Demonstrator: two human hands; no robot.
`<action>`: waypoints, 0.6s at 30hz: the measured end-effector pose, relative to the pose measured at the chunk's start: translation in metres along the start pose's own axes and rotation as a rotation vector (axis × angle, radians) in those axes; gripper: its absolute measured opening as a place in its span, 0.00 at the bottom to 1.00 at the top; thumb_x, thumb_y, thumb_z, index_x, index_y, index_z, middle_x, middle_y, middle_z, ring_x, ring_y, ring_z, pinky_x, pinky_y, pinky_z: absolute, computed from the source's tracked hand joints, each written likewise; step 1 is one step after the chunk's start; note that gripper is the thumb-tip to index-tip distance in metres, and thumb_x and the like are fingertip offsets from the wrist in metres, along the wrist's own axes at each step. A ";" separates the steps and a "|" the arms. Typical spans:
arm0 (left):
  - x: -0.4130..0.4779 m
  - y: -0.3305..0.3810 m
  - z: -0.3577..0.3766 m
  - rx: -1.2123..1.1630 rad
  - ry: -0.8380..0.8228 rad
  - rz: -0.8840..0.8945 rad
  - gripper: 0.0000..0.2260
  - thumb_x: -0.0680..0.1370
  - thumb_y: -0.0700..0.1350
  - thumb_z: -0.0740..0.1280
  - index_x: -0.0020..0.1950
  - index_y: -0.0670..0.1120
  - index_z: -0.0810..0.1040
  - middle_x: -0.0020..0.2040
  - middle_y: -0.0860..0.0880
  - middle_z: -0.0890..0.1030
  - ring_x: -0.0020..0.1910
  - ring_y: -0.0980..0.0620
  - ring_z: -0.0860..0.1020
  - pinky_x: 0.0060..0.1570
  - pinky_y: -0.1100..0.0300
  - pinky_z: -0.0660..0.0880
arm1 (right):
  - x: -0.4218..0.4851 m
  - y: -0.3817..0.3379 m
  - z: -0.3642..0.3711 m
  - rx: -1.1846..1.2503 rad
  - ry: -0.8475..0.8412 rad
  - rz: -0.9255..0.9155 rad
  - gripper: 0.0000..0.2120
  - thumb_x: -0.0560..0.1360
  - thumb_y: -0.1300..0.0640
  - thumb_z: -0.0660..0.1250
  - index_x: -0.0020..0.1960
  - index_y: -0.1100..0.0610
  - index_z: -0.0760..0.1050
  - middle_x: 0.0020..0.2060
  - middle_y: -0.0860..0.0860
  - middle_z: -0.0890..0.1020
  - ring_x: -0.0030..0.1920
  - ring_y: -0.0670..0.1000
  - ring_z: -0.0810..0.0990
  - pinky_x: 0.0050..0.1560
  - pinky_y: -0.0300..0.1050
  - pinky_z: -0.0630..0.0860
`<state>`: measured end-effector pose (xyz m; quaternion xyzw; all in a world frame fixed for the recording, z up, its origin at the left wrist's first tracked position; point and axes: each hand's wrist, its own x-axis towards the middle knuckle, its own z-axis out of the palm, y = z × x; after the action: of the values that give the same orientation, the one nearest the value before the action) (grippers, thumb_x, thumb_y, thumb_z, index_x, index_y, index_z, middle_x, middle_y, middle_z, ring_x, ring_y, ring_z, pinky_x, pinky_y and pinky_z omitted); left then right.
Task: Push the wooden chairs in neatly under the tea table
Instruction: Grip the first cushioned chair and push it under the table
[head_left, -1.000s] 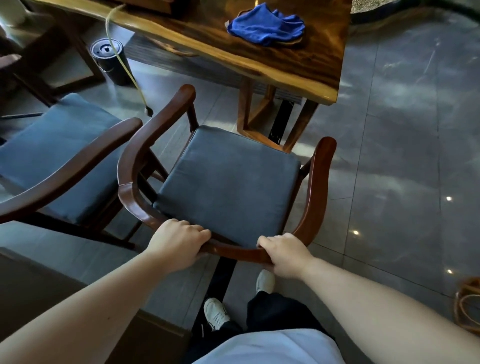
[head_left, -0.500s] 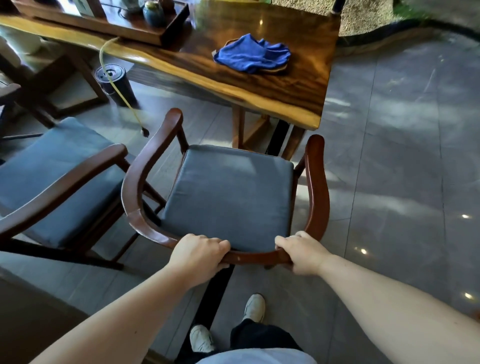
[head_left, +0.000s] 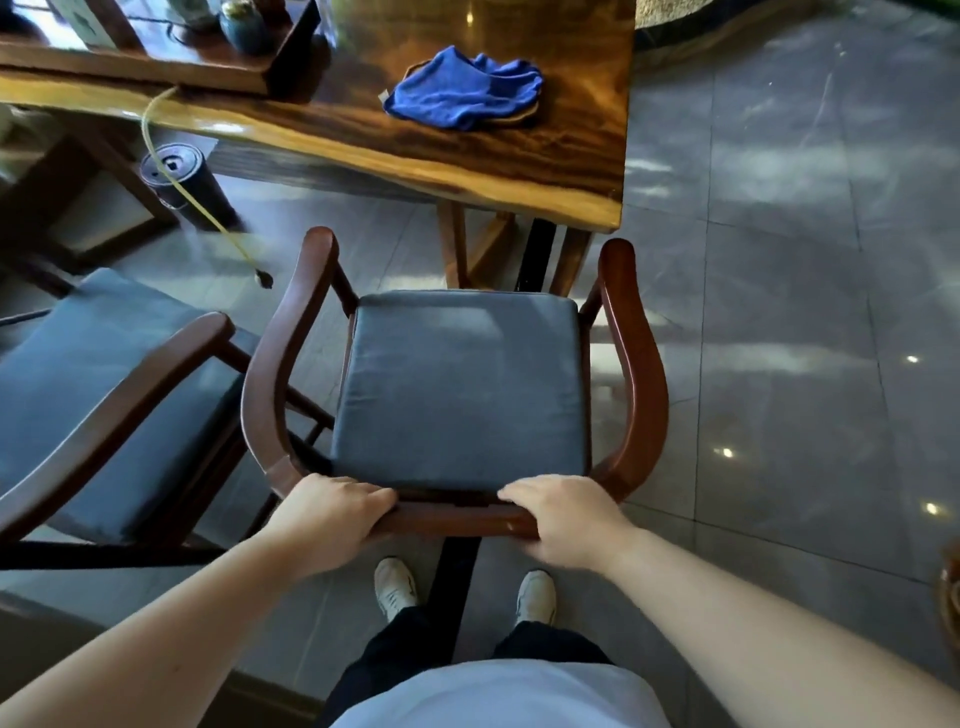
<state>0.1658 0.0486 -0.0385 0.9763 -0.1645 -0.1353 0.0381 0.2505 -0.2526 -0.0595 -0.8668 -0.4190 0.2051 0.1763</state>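
Observation:
A wooden armchair (head_left: 636, 364) with a dark blue seat cushion stands squarely in front of me, its front facing the tea table (head_left: 519, 161). My left hand (head_left: 332, 514) and my right hand (head_left: 566, 519) both grip the curved back rail, a little apart. The seat's front edge sits just short of the table's near edge, by the table legs at the right end. A second wooden chair (head_left: 119, 395) with the same cushion stands to the left, angled away and pulled out from the table.
A blue cloth (head_left: 462, 88) lies on the table top, with a dark tea tray (head_left: 156, 67) at the back left. A black cylinder bin (head_left: 179, 179) and a thin yellow hose (head_left: 208, 213) are under the table. Grey tiled floor (head_left: 779, 312) spreads right.
The chair has turned from a slant to face the table squarely and moved closer to it. Both hands stayed on the back rail. My feet have stepped forward.

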 end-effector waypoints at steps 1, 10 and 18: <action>0.004 -0.002 -0.001 0.018 -0.020 0.029 0.16 0.71 0.60 0.54 0.42 0.54 0.77 0.36 0.56 0.82 0.35 0.50 0.80 0.29 0.59 0.72 | 0.001 -0.001 0.003 -0.029 0.033 0.014 0.21 0.69 0.40 0.62 0.56 0.49 0.79 0.51 0.47 0.84 0.52 0.53 0.81 0.48 0.52 0.78; 0.020 -0.083 -0.034 0.077 -0.175 0.083 0.15 0.74 0.55 0.59 0.57 0.53 0.76 0.51 0.53 0.82 0.49 0.47 0.80 0.42 0.56 0.71 | 0.061 -0.041 0.015 -0.086 0.234 0.065 0.15 0.70 0.38 0.62 0.46 0.48 0.78 0.37 0.46 0.83 0.37 0.52 0.82 0.33 0.44 0.73; 0.034 -0.151 -0.041 0.096 -0.100 0.118 0.11 0.72 0.58 0.67 0.49 0.54 0.78 0.43 0.54 0.83 0.42 0.48 0.81 0.36 0.56 0.73 | 0.110 -0.057 0.012 0.035 0.164 0.104 0.15 0.73 0.42 0.66 0.52 0.51 0.77 0.46 0.47 0.83 0.47 0.53 0.80 0.43 0.50 0.77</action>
<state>0.2551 0.1809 -0.0253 0.9576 -0.2299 -0.1732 -0.0088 0.2696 -0.1300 -0.0653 -0.8980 -0.3542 0.1497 0.2140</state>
